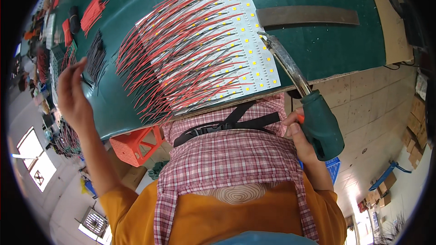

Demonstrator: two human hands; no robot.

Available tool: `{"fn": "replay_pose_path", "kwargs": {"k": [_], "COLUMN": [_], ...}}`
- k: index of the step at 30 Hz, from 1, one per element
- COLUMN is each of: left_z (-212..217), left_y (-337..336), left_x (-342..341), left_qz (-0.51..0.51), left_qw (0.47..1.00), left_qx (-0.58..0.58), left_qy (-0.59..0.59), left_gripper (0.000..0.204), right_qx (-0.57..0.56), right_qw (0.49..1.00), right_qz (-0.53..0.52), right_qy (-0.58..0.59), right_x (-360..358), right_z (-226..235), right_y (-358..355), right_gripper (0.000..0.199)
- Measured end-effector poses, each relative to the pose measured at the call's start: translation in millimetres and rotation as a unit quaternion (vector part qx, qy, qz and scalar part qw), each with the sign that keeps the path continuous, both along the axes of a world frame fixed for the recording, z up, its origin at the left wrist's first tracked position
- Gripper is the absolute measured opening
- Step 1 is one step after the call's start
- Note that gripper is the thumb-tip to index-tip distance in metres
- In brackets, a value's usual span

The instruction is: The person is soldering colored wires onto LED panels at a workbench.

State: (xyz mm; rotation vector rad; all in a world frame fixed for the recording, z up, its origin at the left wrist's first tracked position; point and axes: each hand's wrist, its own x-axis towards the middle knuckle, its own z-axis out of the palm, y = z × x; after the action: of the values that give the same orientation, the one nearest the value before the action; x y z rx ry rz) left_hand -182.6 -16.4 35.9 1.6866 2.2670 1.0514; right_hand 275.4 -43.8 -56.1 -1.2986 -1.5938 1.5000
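My right hand (303, 141) grips a soldering gun (320, 124) with a green handle and a long metal barrel. Its tip rests at or just above the right part of a white LED circuit board (265, 70); contact cannot be made out. Rows of red and black wires (190, 41) run from the board and hang over its left side. My left hand (75, 100) is raised at the left of the table, fingers stretched out, beside a bundle of loose black wires (96, 59). A small dark piece shows by its thumb side; whether it is held is unclear.
A bundle of red wires (93, 11) and a black roll (74, 19) lie at the far left. A flat grey-brown strip (309, 16) lies right of the board on the green tabletop (336, 45). An orange plastic stool (131, 147) stands below the table's front edge.
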Motion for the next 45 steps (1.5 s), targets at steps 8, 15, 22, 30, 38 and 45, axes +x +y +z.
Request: {"fn": "replay_pose_path", "kwargs": {"k": [8,15,22,30,38,45], "left_z": [-56.2,-31.4,-44.4,-46.1,-6.0,-36.3], "left_y": [-43.7,-55.4,-52.6,-56.2,-13.1,22.1], "left_x": [15.7,-10.6,-15.3,-10.2,78.6,168.8], "left_qz": [0.170,0.168,0.212,0.205,0.077,-0.314], "left_qw": [0.961,0.944,0.929,0.917,0.981,0.937], "left_qx": [0.198,0.202,0.263,0.234,0.136,-0.040], "left_qy": [-0.096,-0.199,-0.150,-0.250,-0.117,0.144], "left_gripper": [0.018,0.026,0.020,0.030,0.021,0.042], "right_qx": [0.041,-0.021,-0.045,-0.054,-0.016,-0.142], "right_qw": [0.996,0.998,0.995,0.995,0.999,0.985], "right_qz": [0.073,0.010,0.036,0.012,0.043,-0.020], "right_qy": [-0.033,0.057,0.081,0.079,0.026,0.092], "right_x": [-10.8,-11.4,-7.7,-12.8,-15.1,-11.3], "right_z": [16.8,9.4,4.9,13.1,15.7,24.1], "right_y": [12.8,7.9,0.7,7.3,10.9,3.2], "right_gripper": [0.028,0.034,0.033,0.029,0.026,0.020]}}
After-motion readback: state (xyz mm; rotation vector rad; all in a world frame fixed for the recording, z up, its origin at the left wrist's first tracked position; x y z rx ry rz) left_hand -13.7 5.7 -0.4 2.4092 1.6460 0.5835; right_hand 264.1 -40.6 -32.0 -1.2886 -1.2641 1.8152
